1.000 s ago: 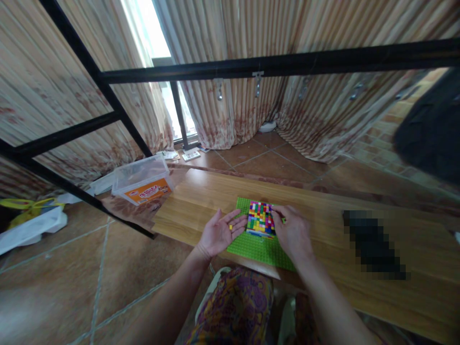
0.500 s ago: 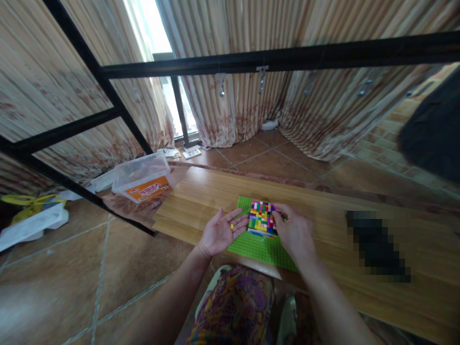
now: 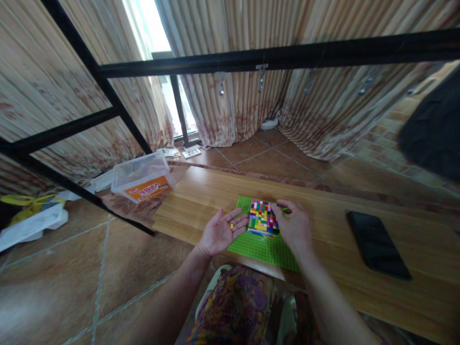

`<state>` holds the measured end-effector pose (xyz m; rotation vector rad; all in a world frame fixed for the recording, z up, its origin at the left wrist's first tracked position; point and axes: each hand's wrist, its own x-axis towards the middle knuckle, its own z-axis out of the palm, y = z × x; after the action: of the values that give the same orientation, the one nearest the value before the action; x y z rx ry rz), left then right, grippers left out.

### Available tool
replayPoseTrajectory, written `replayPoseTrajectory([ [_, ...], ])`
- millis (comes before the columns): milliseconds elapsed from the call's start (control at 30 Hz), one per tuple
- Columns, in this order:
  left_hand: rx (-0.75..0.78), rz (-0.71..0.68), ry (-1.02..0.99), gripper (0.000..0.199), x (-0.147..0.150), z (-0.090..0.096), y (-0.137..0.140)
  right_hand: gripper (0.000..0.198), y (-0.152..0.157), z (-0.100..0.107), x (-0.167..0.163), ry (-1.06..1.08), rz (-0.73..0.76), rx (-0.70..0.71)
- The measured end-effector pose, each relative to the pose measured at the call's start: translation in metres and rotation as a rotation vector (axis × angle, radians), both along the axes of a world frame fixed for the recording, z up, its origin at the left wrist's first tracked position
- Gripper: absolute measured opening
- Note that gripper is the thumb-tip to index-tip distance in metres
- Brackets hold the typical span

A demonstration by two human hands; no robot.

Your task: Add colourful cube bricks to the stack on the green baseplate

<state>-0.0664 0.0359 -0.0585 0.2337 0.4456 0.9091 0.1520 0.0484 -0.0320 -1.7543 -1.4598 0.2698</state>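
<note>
A green studded baseplate (image 3: 266, 251) lies on the wooden table, bearing a low block of multicoloured toy bricks (image 3: 261, 215). Palm up at the plate's left edge, my left hand (image 3: 219, 232) has its fingers stretched out and spread. One small yellow brick (image 3: 232, 226) rests loose on those fingers, whose tips come close to the block's left side. My right hand (image 3: 295, 227) reaches over the right side of the block, thumb and fingers bent together near its upper right corner. Whatever sits between these fingertips is hidden or too small to name.
On the wooden tabletop (image 3: 323, 211) a black phone (image 3: 378, 244) lies to the right. A clear plastic box (image 3: 142, 177) with an orange label stands on the floor at left. A black metal frame (image 3: 251, 62) crosses in front of the curtains. A dark object (image 3: 433, 115) hangs at upper right.
My right hand has shifted slightly right, and more of the block's right side shows. My left hand and the yellow brick have stayed in place.
</note>
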Motion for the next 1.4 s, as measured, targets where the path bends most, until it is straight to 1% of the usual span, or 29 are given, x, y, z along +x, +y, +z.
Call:
replayPoseTrajectory([
  [233, 0.004, 0.004, 0.002, 0.057, 0.000, -0.001, 0.000, 0.043, 0.004, -0.005, 0.001, 0.129, 0.033, -0.029],
  [400, 0.005, 0.006, 0.012, 0.056, 0.000, -0.001, 0.000, 0.043, 0.004, -0.005, -0.001, 0.135, 0.038, -0.017],
  [567, 0.025, 0.008, 0.001, 0.053, 0.000, 0.001, -0.002, 0.044, 0.005, -0.015, 0.000, 0.176, 0.122, -0.052],
  [633, 0.030, 0.012, -0.004, 0.053, 0.000, 0.002, -0.002, 0.045, 0.004, -0.016, 0.001, 0.172, 0.129, -0.024],
  [733, 0.031, 0.029, -0.009, 0.054, 0.000, 0.001, -0.002, 0.042, -0.002, -0.009, 0.000, 0.095, 0.068, 0.106],
  [800, 0.032, 0.032, -0.015, 0.054, 0.000, 0.000, -0.002, 0.036, -0.011, 0.000, -0.006, 0.012, 0.085, 0.215],
  [867, 0.032, 0.029, -0.028, 0.055, 0.000, 0.001, -0.002, 0.029, -0.023, 0.007, -0.018, -0.089, 0.188, 0.302],
  [933, 0.033, 0.029, -0.047, 0.055, -0.001, 0.001, -0.002, 0.024, -0.036, 0.011, -0.036, -0.226, 0.316, 0.324],
  [967, 0.035, 0.031, -0.058, 0.056, -0.002, 0.001, -0.002, 0.023, -0.042, 0.012, -0.045, -0.290, 0.383, 0.320],
  [1033, 0.036, 0.032, -0.075, 0.057, -0.003, 0.001, -0.003, 0.019, -0.049, 0.010, -0.063, -0.402, 0.525, 0.260],
  [1067, 0.036, 0.033, -0.082, 0.058, -0.004, 0.001, -0.003, 0.019, -0.050, 0.008, -0.070, -0.437, 0.539, 0.239],
  [1200, 0.027, 0.050, -0.103, 0.062, -0.006, 0.000, -0.003, 0.020, -0.045, -0.001, -0.085, -0.514, 0.522, 0.150],
  [1400, 0.010, 0.022, -0.123, 0.063, -0.007, -0.003, -0.003, 0.015, -0.040, -0.009, -0.094, -0.550, 0.492, 0.138],
])
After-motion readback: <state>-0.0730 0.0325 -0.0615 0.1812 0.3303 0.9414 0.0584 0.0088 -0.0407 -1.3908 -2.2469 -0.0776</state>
